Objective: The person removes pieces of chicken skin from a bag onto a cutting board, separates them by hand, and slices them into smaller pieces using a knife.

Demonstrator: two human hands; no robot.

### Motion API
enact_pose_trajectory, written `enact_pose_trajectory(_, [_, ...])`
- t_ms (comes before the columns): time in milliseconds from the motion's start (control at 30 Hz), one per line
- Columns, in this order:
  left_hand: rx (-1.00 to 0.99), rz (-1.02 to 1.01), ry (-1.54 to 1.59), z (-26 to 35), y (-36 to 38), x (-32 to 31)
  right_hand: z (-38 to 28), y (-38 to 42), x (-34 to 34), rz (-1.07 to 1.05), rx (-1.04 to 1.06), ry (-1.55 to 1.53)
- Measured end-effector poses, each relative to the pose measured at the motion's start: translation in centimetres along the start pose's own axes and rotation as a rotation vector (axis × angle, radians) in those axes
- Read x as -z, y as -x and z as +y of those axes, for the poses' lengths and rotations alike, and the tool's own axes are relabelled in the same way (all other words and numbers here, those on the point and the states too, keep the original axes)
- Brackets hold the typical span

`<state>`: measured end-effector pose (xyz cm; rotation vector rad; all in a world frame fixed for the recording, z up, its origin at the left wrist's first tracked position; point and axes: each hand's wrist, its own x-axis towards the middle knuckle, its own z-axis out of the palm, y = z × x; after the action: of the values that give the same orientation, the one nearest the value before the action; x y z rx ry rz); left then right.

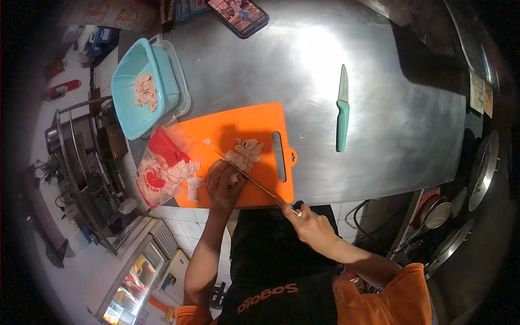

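In my right hand (pixel 311 226) I have the long knife (pixel 254 181), fingers closed around its handle near the front edge of the orange cutting board (pixel 246 116). The blade runs diagonally forward and left across the pale raw meat pieces (pixel 248 150), which sit in a small heap at the middle of the board. My left hand (pixel 221 181) is bent down against the near left side of that heap, beside the blade; I cannot tell whether its fingers pinch any meat. Left of it, a red-and-clear plastic bag (pixel 157 168) with more meat overlaps the board's left side. Beyond it stands a turquoise tub (pixel 170 81) holding meat. A green-handled knife (pixel 342 116) lies well right of the board on the steel table (pixel 401 146), and a smartphone (pixel 238 15) lies at the far side.
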<state>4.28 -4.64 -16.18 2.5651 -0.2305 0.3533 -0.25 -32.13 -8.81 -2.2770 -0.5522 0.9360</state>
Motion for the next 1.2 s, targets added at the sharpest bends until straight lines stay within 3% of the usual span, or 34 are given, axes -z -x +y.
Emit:
enact_pose_trajectory(133, [0.026, -0.025, 0.034, 0.4, -0.4, 0.5, -2.5, -4.7, 0.0, 0.141, 0.03, -0.15])
enact_pose_trajectory(233, [0.06, -0.08, 0.004, 0.1, 0.0, 0.4, -3.5, -7.7, 0.8, 0.049, -0.012, 0.086])
enact_pose_trajectory(333, [0.072, -0.113, 0.083, 0.3, -0.2, 0.6, -1.6, -7.5, 0.7, 0.253, 0.186, -0.272])
enact_pose_trajectory(367, [0.079, -0.103, 0.062, 0.5, -0.1, 0.9, -2.1, -6.6, 1.9, 0.246, 0.209, -0.276])
enact_pose_trajectory(433, [-0.053, 0.128, 0.184, 0.9, -0.2, 0.9, -3.6, -4.8, 5.1, 0.292, 0.123, -0.069])
enact_pose_trajectory(567, [0.019, 0.25, 0.163, 0.7, 0.5, 1.7, -4.4, -0.5, 5.9, 0.207, 0.07, 0.004])
enact_pose_trajectory(633, [0.067, 0.119, 0.171, 0.6, 1.0, 2.3, -4.5, 1.2, 4.8, 0.147, 0.039, 0.091])
enact_pose_trajectory(733, [0.035, 0.129, 0.206, 1.0, 0.6, 2.8, -4.4, 2.1, 2.8, 0.137, 0.058, 0.098])
enact_pose_trajectory(1067, [-0.016, 0.094, 0.254, -0.1, -0.4, 2.9, -3.1, 1.0, -0.9, 0.087, 0.016, 0.169])
enact_pose_trajectory(1200, [-0.047, 0.06, 0.278, -0.6, -0.4, 2.6, -4.0, -3.0, -1.5, 0.067, -0.01, 0.132])
